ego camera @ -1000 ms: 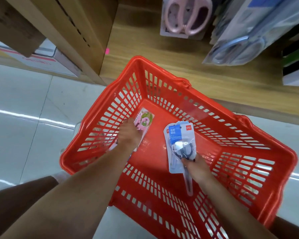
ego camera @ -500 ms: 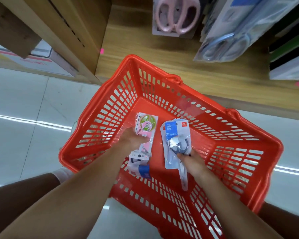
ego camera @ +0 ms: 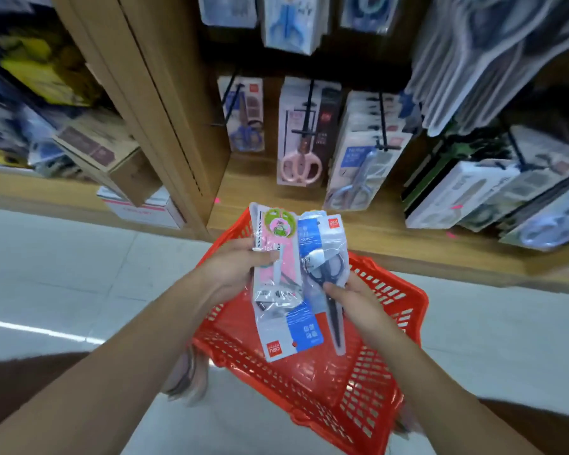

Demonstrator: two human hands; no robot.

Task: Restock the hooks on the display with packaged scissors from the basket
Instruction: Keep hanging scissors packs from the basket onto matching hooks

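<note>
Head view: you lifted the packs (ego camera: 326, 254) clear of the basket (ego camera: 391, 326), left hand (ego camera: 234, 267) gripping two, right hand (ego camera: 352, 300) pinching one, ready for the hooks (ego camera: 383, 126).

Blur, edges and cover

The goods (ego camera: 40, 93) on the far-left shelf are smeared beyond telling. The hanging packs (ego camera: 289, 21) on the top row are cut off by the upper edge. The held packs (ego camera: 276, 284) hide much of the basket (ego camera: 385, 323) floor, and their small print is unreadable.
</note>
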